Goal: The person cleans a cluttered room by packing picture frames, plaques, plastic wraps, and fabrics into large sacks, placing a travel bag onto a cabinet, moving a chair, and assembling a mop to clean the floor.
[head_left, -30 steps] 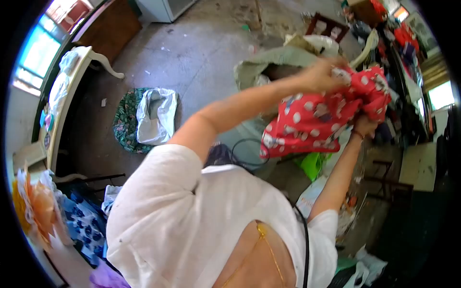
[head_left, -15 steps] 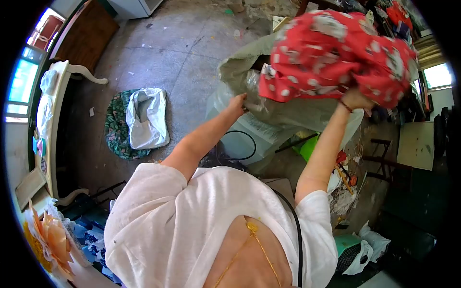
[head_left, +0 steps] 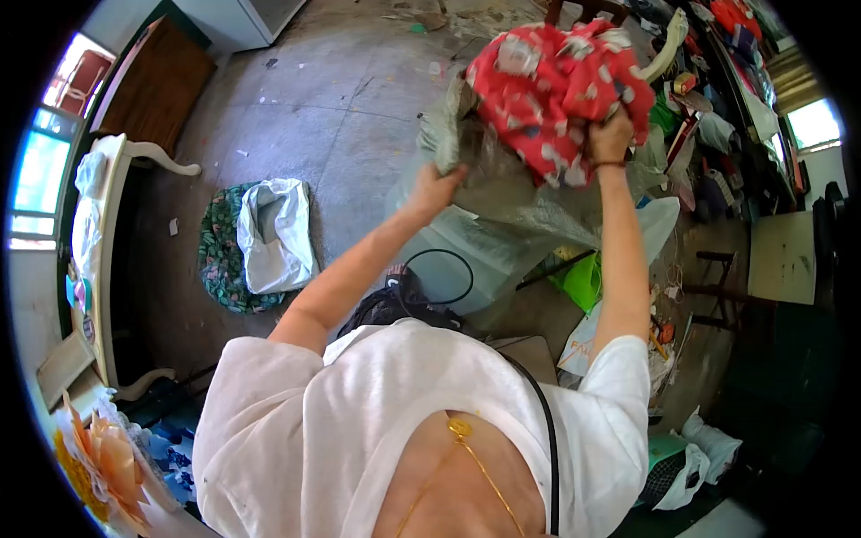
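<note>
My right hand (head_left: pixel 612 140) is closed on a bundle of red cloth (head_left: pixel 560 99) with white spots and grey-white figures. The crumpled bundle hangs over a large greyish plastic sack (head_left: pixel 440 133) and hides much of its mouth. At the sack's near-left edge, my left hand (head_left: pixel 438 190) is closed with the plastic bunched at its fingers. Translucent plastic (head_left: pixel 529 220) spreads below the bundle, between my two arms. Near my feet, a thin black loop (head_left: pixel 473 278) curves in front of a pale, see-through surface.
A dark leaf-patterned bag (head_left: pixel 222 255) with a white plastic bag (head_left: pixel 303 238) against it lies on the concrete floor at left. A white curved-leg table (head_left: pixel 109 188) stands beyond. Piled clutter (head_left: pixel 713 130) and a dark chair (head_left: pixel 717 291) are at right, with a bright green item (head_left: pixel 581 282) nearer.
The red cloth has moved left and now looks more bunched, with my right hand moving along with it. My left hand has shifted slightly left and down at the sack's edge.
</note>
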Available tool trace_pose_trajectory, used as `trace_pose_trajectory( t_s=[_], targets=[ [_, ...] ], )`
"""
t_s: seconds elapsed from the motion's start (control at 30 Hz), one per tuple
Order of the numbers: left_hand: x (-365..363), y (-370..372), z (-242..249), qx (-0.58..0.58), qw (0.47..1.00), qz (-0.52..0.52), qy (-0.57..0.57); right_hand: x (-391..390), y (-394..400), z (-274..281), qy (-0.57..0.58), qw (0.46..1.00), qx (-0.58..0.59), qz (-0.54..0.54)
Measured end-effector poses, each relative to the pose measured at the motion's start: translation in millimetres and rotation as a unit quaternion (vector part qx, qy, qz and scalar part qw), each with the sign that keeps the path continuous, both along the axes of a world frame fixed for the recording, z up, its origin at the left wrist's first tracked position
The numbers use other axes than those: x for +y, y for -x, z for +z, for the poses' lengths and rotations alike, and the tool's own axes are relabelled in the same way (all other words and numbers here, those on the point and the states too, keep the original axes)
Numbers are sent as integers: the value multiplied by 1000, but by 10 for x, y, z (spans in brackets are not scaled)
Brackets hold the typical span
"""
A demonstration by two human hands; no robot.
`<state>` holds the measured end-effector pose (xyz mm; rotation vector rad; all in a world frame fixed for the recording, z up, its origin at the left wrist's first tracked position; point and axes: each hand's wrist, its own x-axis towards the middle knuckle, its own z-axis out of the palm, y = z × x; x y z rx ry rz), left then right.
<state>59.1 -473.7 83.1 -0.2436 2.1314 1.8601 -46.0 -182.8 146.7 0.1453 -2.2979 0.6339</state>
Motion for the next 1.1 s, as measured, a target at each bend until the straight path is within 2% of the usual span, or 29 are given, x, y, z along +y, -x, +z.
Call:
trace_pose_trajectory(
  t_s=[0.03,0.07,0.1,0.13,0.2,0.27,0.3,0.33,0.37,0.4,0.47,0.57,0.63,0.77,0.83,0.87,0.9,0.97,1.0,1.07,1.1],
  targets=[
    [-27,-13,83,0,1000,-7,0,36,65,99,13,998,23,-54],
    [-42,-35,195,170,971,90,140,95,143,130,23,997,34,-73],
    [-34,-57,295,332,885,185,269,147,195,169,33,994,46,-90],
    [7,-96,382,337,884,183,266,164,195,154,32,994,51,-94],
    [186,-174,555,485,800,8,354,121,197,147,63,990,16,-122],
    [502,-185,427,442,791,-155,392,53,170,89,59,989,25,-134],
    [643,-154,248,400,779,-208,436,65,203,-15,55,988,42,-137],
    [782,-124,157,302,795,-260,458,99,237,-100,66,989,46,-124],
    [868,-125,-75,259,793,-276,477,88,197,-116,67,989,64,-111],
    [930,-92,-278,196,799,-317,472,77,168,-130,97,988,59,-103],
    [974,-107,-622,129,852,-248,443,95,93,-86,108,986,64,-106],
    [851,-214,-689,152,853,-209,454,113,10,22,137,983,66,-98],
    [745,-224,-923,45,856,-305,415,137,-65,17,157,980,75,-99],
    [630,-217,-1482,138,826,-388,385,174,-128,-161,-8,994,71,-78],
    [648,-255,-1553,192,854,-320,362,108,-196,-290,-64,995,52,-55],
    [681,-316,-1451,228,870,-303,314,70,-265,-305,-98,994,36,-28],
    [710,-376,-1244,228,870,-307,313,37,-318,-366,-98,994,34,-31],
    [742,-462,-685,246,913,-263,193,-11,-393,-492,-155,985,-20,72],
    [712,-477,-382,245,912,-267,193,-55,-445,-483,-154,985,-22,68],
    [701,-407,190,374,871,-303,99,-114,-563,-319,-132,975,-94,149],
    [693,-343,336,371,870,-308,98,-125,-599,-245,-129,976,-97,145]
  ],
)
